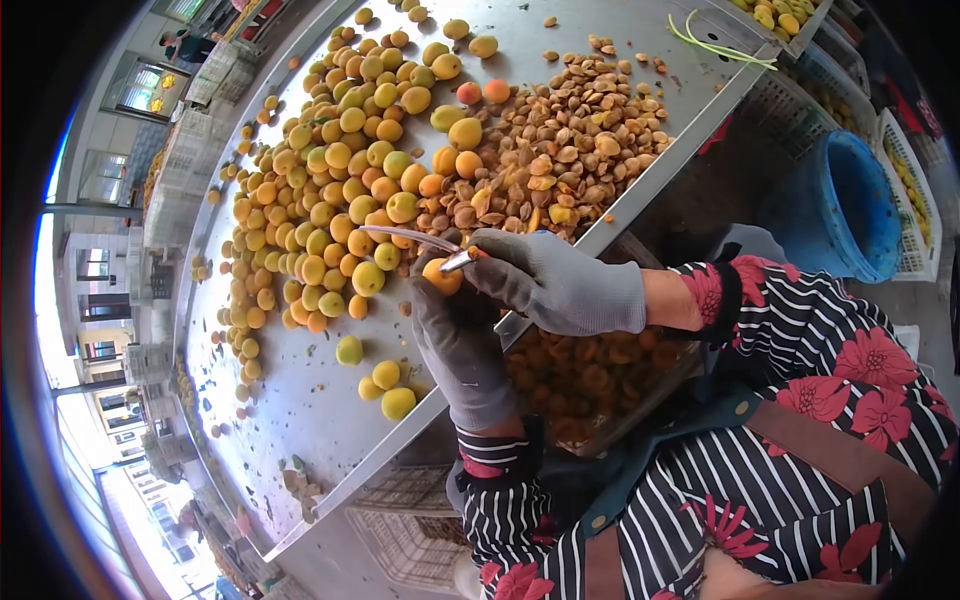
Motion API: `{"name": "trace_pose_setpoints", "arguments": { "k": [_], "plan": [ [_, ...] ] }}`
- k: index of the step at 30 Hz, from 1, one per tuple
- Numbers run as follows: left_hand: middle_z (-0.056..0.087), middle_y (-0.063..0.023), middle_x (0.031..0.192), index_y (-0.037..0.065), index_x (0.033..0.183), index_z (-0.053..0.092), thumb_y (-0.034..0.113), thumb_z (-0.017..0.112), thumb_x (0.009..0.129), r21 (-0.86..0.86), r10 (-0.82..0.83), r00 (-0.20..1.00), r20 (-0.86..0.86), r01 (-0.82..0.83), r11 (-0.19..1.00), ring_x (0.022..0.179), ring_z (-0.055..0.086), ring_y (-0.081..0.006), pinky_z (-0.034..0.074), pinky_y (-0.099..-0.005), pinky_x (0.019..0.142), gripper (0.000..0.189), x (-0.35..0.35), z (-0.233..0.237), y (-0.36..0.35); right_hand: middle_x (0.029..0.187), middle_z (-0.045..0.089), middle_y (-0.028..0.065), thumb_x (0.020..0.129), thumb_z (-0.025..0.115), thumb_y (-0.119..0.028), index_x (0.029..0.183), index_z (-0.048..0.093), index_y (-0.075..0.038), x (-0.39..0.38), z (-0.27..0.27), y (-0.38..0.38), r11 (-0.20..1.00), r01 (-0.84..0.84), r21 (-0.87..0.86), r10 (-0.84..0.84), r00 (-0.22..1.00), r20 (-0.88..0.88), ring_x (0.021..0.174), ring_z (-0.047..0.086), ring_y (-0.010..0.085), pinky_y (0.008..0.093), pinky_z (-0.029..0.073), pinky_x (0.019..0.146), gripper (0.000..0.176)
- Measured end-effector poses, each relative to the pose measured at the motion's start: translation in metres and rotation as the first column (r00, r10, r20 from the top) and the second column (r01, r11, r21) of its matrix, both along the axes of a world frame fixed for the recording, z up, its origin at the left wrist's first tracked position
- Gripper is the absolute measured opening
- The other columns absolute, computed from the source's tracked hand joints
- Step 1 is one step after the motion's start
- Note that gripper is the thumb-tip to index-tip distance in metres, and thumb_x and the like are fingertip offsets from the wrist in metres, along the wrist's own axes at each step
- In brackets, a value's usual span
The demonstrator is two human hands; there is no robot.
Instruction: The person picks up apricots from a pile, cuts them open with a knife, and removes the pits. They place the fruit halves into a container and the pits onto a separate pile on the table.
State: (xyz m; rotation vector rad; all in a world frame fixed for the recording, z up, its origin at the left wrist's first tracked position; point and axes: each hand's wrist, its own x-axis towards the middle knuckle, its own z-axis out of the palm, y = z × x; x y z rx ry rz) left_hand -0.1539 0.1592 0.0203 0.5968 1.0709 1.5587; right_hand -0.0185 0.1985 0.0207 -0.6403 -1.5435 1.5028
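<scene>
My left hand (462, 350), in a grey glove with a darker palm, holds a yellow-orange apricot (442, 277) at its fingertips. My right hand (560, 282), gloved the same way, is closed around a small knife (462, 259), whose curved blade points left over the fruit. Both hands meet just above the near edge of the metal table (400, 432). Beyond them lie a large heap of whole apricots (340, 190) and, to its right, a pile of brown pits (585, 130).
Below my hands, a container of halved apricots (600, 385) sits under the table edge. At the right stand a blue bucket (858, 205) and a white crate (915, 200). Green stems (715, 45) lie on the table's far right. People are in the background.
</scene>
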Motion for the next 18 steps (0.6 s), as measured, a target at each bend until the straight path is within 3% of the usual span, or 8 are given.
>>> {"name": "trace_pose_setpoints", "arguments": {
  "k": [2,6,8,9,11,14,16,18],
  "plan": [
    [0.067,-0.0055,0.104,0.001,0.126,0.058,0.049,0.042,0.107,0.011,-0.025,0.999,-0.031,0.026,1.000,0.086,0.063,-0.0121,0.050,-0.0257,0.074,0.053,-0.001,-0.001,-0.001,0.094,0.065,0.0096,0.107,0.050,-0.035,0.126,0.056,0.000,0.003,0.002,0.002,0.999,-0.036,-0.037,0.040,0.993,0.111,0.083,0.057,0.0153,0.0323,0.050,0.074,0.040],
    [0.067,-0.0051,0.102,0.002,0.122,0.059,0.050,0.041,0.108,0.004,-0.010,0.986,-0.169,0.011,1.000,0.084,0.062,-0.0113,0.048,-0.0249,0.072,0.054,0.001,-0.003,0.000,0.090,0.065,0.0158,0.107,0.049,-0.036,0.121,0.056,0.000,0.002,0.000,0.002,0.999,0.004,0.053,-0.012,0.991,0.134,0.078,0.060,0.0233,0.0357,0.050,0.071,0.039],
    [0.066,-0.0047,0.100,0.001,0.121,0.059,0.050,0.040,0.108,0.009,0.007,0.981,-0.196,-0.006,1.000,0.084,0.061,-0.0108,0.047,-0.0245,0.071,0.054,0.003,-0.006,0.001,0.087,0.064,0.0212,0.107,0.047,-0.036,0.114,0.055,-0.001,0.004,0.000,0.003,0.994,0.009,0.107,-0.040,0.957,0.287,0.077,0.064,0.0358,0.0398,0.050,0.068,0.036],
    [0.065,-0.0041,0.098,0.001,0.121,0.059,0.050,0.039,0.108,0.016,0.028,0.978,-0.206,-0.026,1.000,0.082,0.060,-0.0102,0.047,-0.0245,0.071,0.054,0.004,-0.008,0.001,0.087,0.064,0.0212,0.107,0.047,-0.036,0.114,0.055,-0.001,0.004,0.000,0.003,0.994,0.011,0.108,-0.042,0.956,0.289,0.077,0.064,0.0358,0.0398,0.050,0.068,0.036],
    [0.064,-0.0035,0.097,0.002,0.120,0.060,0.049,0.039,0.108,0.020,0.046,0.975,-0.217,-0.042,0.999,0.081,0.058,-0.0096,0.047,-0.0245,0.071,0.054,0.006,-0.008,0.001,0.084,0.063,0.0232,0.107,0.047,-0.037,0.109,0.051,-0.003,0.002,-0.001,0.001,0.988,0.045,0.149,-0.093,0.937,0.337,0.078,0.064,0.0451,0.0451,0.049,0.065,0.034],
    [0.063,-0.0026,0.092,-0.001,0.108,0.061,0.051,0.039,0.108,0.043,0.101,0.951,-0.292,-0.092,0.995,0.078,0.058,-0.0102,0.048,-0.0239,0.072,0.056,0.011,-0.009,0.003,0.082,0.063,0.0231,0.106,0.048,-0.036,0.109,0.050,-0.004,0.001,-0.001,0.000,0.979,0.063,0.196,-0.138,0.908,0.396,0.079,0.064,0.0468,0.0486,0.049,0.063,0.032],
    [0.055,0.0025,0.079,0.003,0.099,0.057,0.050,0.039,0.108,0.198,0.177,0.914,-0.366,-0.110,0.974,0.064,0.046,-0.0054,0.038,-0.0198,0.058,0.051,0.009,-0.020,0.008,0.082,0.063,0.0231,0.106,0.048,-0.035,0.109,0.049,-0.005,-0.001,-0.003,-0.001,0.967,0.079,0.243,-0.173,0.901,0.397,0.078,0.064,0.0471,0.0491,0.049,0.063,0.031],
    [0.053,0.0036,0.077,0.005,0.098,0.055,0.051,0.039,0.108,0.219,0.207,0.898,-0.388,-0.128,0.967,0.061,0.043,-0.0043,0.035,-0.0194,0.055,0.050,0.013,-0.022,0.010,0.081,0.063,0.0230,0.106,0.049,-0.035,0.109,0.049,-0.005,-0.001,-0.002,-0.001,0.953,0.096,0.289,-0.210,0.895,0.395,0.078,0.064,0.0474,0.0497,0.049,0.063,0.030]
  ]
}}
